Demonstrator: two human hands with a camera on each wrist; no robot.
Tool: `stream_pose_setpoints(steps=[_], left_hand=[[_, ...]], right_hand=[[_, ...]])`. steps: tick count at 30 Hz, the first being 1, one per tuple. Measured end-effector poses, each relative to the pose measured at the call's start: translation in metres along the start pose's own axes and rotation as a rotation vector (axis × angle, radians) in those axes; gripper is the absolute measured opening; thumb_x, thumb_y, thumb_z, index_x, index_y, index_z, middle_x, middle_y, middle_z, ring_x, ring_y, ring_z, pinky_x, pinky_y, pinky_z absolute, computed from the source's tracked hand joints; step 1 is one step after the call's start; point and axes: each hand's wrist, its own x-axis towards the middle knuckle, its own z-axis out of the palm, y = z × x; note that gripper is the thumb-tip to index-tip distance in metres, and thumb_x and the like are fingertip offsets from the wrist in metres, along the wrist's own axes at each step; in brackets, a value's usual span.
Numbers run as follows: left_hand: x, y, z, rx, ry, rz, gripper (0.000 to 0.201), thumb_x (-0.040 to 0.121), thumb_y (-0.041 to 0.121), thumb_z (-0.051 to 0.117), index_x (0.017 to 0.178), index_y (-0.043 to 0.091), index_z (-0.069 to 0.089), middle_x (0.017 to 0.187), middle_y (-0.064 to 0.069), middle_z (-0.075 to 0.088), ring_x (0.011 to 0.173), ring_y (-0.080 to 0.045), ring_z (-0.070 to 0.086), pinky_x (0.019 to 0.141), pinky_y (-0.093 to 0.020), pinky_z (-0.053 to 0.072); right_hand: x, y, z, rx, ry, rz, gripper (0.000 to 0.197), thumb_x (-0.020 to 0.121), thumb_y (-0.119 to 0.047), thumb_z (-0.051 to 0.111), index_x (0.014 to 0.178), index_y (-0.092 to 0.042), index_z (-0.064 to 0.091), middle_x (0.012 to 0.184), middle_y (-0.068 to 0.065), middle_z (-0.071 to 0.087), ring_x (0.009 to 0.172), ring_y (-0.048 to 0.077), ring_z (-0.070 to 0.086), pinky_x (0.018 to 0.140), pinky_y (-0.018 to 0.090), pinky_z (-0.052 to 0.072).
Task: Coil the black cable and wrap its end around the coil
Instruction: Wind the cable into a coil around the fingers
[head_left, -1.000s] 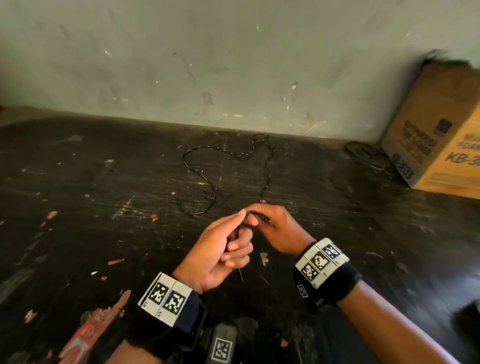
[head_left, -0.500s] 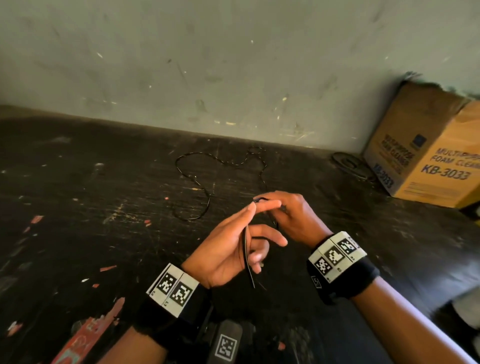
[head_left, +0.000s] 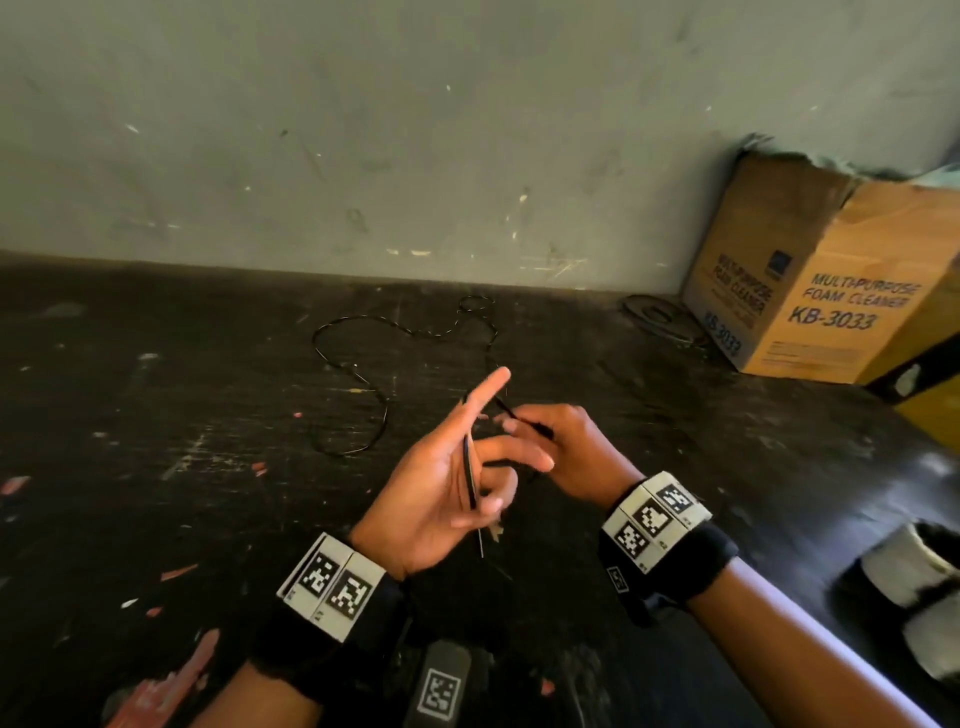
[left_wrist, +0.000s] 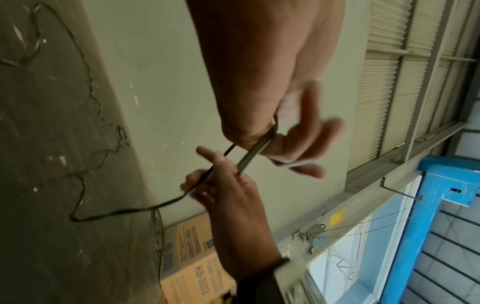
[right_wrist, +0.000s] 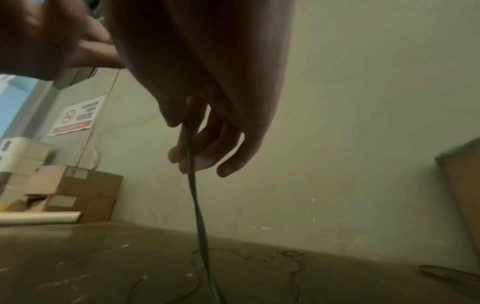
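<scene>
Head view: thin black cable (head_left: 470, 467) trapped across half-open left hand (head_left: 441, 493), pinched by right hand (head_left: 566, 447); risks slipping off spread fingers, first loop lost.

Seen from below: right hand (right_wrist: 207, 131) pinched cable (right_wrist: 193, 185) btwn thumb & fingers (right_wrist: 205, 162). Cable dropped straight to dark table (right_wrist: 78, 267), rest lay in loose squiggles near wall (right_wrist: 363, 144). Left hand (right_wrist: 52, 37) top left. Boxes (right_wrist: 78, 189) at left, sign (right_wrist: 75, 117) on wall.
</scene>
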Motion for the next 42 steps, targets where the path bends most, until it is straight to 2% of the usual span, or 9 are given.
stream_pose_setpoints(steps=[4,11,16,21,25,27,31,36,42], left_hand=[[0.010,0.011,-0.009,0.067,0.075,0.059,0.049,0.093,0.043,0.036,0.140,0.053,0.026,0.120,-0.024,0.066,0.077,-0.027,0.073,0.046,-0.029,0.058],[0.014,0.012,-0.029,0.126,0.174,0.062,0.058,0.088,0.045,0.038,0.143,0.051,0.019,0.130,-0.023,0.059,0.109,-0.040,0.064,0.082,-0.048,0.058],[0.018,-0.001,-0.026,0.517,0.222,0.092,0.056,0.087,0.055,0.032,0.141,0.057,0.017,0.139,-0.013,0.052,0.102,-0.025,0.070,0.062,-0.036,0.060],[0.011,-0.010,-0.031,0.825,0.181,-0.029,0.045,0.095,0.048,0.026,0.137,0.062,0.015,0.109,-0.004,0.066,0.058,-0.010,0.067,0.039,-0.018,0.044],[0.008,-0.020,-0.034,0.716,0.045,-0.170,0.056,0.088,0.057,0.029,0.140,0.035,0.032,0.068,-0.001,0.058,0.034,-0.004,0.036,0.035,-0.015,0.025],[0.007,-0.022,-0.033,0.624,-0.031,-0.194,0.055,0.087,0.061,0.025,0.139,0.043,0.032,0.065,-0.002,0.055,0.033,-0.003,0.032,0.035,-0.016,0.019],[0.002,-0.017,-0.025,0.503,-0.134,-0.200,0.051,0.088,0.061,0.024,0.137,0.054,0.034,0.065,-0.004,0.052,0.035,-0.002,0.030,0.035,-0.019,0.015],[-0.002,-0.004,-0.012,0.448,-0.168,-0.138,0.051,0.095,0.029,0.044,0.139,0.052,0.033,0.064,-0.006,0.051,0.034,-0.003,0.032,0.032,-0.014,0.019],[0.003,0.023,-0.002,0.063,-0.220,-0.026,0.044,0.097,0.039,0.030,0.140,0.048,0.033,0.092,-0.019,0.066,0.032,-0.008,0.052,0.022,-0.013,0.020]], right_hand=[[-0.018,-0.018,0.015,0.030,-0.167,0.068,0.014,0.095,-0.006,0.051,0.093,-0.013,0.064,0.077,-0.004,0.063,0.065,0.000,0.060,0.062,0.017,0.049],[-0.034,-0.057,0.021,-0.053,-0.415,0.077,0.019,0.099,-0.022,0.047,0.098,-0.009,0.061,0.074,-0.003,0.061,0.063,0.004,0.056,0.061,0.015,0.047],[-0.032,-0.063,0.019,-0.170,-0.466,0.017,0.023,0.098,-0.024,0.049,0.090,-0.008,0.063,0.080,0.005,0.064,0.068,0.013,0.057,0.068,0.031,0.049],[-0.024,-0.080,-0.013,-0.149,-0.507,-0.043,0.014,0.094,-0.022,0.058,0.089,-0.011,0.067,0.065,-0.017,0.051,0.057,-0.006,0.051,0.061,0.010,0.037],[-0.006,-0.086,-0.058,-0.216,-0.346,-0.110,0.007,0.088,-0.020,0.065,0.088,-0.015,0.070,0.062,-0.020,0.050,0.058,-0.010,0.053,0.056,0.007,0.040],[0.003,-0.081,-0.076,-0.236,-0.281,-0.098,0.008,0.086,-0.023,0.067,0.087,-0.016,0.071,0.059,-0.015,0.052,0.054,-0.001,0.052,0.053,0.010,0.040],[0.017,-0.062,-0.098,-0.228,-0.157,-0.104,0.011,0.086,-0.025,0.067,0.087,-0.016,0.073,0.071,-0.011,0.067,0.064,0.006,0.060,0.060,0.010,0.043],[0.018,-0.030,-0.090,-0.164,0.031,-0.047,0.018,0.087,-0.026,0.066,0.081,-0.010,0.070,0.059,-0.003,0.058,0.051,0.005,0.048,0.050,0.010,0.038],[-0.003,-0.008,-0.019,0.000,0.069,-0.028,0.027,0.097,-0.014,0.051,0.078,-0.025,0.066,0.060,-0.009,0.054,0.053,0.002,0.048,0.054,0.017,0.040]])
